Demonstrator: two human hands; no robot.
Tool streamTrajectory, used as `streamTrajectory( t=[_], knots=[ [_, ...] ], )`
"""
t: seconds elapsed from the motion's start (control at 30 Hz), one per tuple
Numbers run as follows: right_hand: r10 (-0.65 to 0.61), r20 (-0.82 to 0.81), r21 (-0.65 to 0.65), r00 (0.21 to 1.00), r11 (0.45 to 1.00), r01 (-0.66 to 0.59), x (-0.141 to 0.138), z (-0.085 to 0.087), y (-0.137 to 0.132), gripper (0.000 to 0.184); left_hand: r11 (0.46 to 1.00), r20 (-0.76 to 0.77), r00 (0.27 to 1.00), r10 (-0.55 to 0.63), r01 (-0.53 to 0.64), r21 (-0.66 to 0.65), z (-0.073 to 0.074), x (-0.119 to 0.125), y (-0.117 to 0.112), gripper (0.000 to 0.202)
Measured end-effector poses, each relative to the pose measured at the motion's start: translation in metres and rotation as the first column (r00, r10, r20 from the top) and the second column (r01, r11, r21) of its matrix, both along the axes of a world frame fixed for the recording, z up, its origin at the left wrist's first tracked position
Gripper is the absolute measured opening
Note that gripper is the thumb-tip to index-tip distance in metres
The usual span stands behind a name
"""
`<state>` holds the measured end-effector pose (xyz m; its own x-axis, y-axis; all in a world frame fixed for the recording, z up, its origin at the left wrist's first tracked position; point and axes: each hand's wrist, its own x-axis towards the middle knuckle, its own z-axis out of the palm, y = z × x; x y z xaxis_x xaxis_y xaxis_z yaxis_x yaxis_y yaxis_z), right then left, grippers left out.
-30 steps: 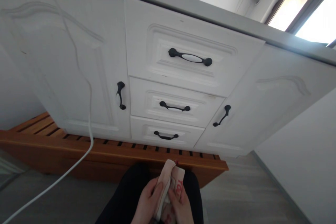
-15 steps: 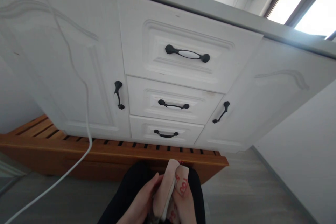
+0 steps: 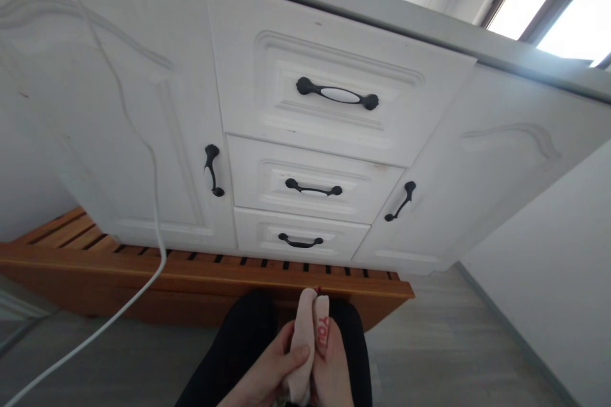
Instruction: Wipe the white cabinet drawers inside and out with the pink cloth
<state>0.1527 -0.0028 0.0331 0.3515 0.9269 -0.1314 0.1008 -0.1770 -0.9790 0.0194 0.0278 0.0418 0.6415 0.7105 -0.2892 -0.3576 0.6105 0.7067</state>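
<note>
Low in the view, between my knees, a pale pink cloth item that looks like a sock (image 3: 300,346) stands folded upright in my hands. Red letters reading "YOU" show on its right-hand fold (image 3: 323,321). My left hand (image 3: 279,359) is closed on the left fold, its thumb pressed flat across the front. My right hand (image 3: 330,362) grips the lettered fold from the right; most of its fingers are hidden behind the cloth. Both folds lie side by side, almost touching.
A brown slatted wooden bench (image 3: 210,276) crosses in front of my dark-trousered knees (image 3: 248,318). Behind it rises a white cabinet (image 3: 315,152) with drawers and black handles. A white cable (image 3: 128,299) hangs down at the left. Grey wood-look floor (image 3: 439,337) lies at the right.
The cloth's two folds have come closer together and stand more upright. My left thumb now lies across the front of the left fold. The view has shifted slightly.
</note>
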Motion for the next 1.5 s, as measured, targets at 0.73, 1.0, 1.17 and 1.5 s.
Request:
streamTrajectory(
  t=[0.73,1.0,1.17,1.5],
  knots=[
    [-0.239,-0.067,0.037,0.969,0.970,0.241,-0.051,-0.022,-0.015,0.041,0.492,-0.617,0.330,0.714,0.390,0.778,0.006,-0.001,0.009,0.059],
    [-0.170,-0.575,-0.050,0.801,0.984,0.172,-0.034,-0.011,-0.005,0.056,0.099,-0.414,0.384,0.825,0.622,0.777,-0.007,0.010,-0.014,0.080],
    [-0.241,-0.737,-0.114,0.632,0.965,0.236,-0.012,0.014,0.003,0.062,0.210,-0.361,0.660,0.659,0.299,0.931,-0.003,0.004,-0.014,0.069],
    [-0.229,-0.535,0.000,0.813,0.963,0.271,-0.005,0.003,0.010,0.074,0.901,-0.169,0.885,0.434,-0.428,0.070,0.000,0.019,-0.007,0.085]
  ],
)
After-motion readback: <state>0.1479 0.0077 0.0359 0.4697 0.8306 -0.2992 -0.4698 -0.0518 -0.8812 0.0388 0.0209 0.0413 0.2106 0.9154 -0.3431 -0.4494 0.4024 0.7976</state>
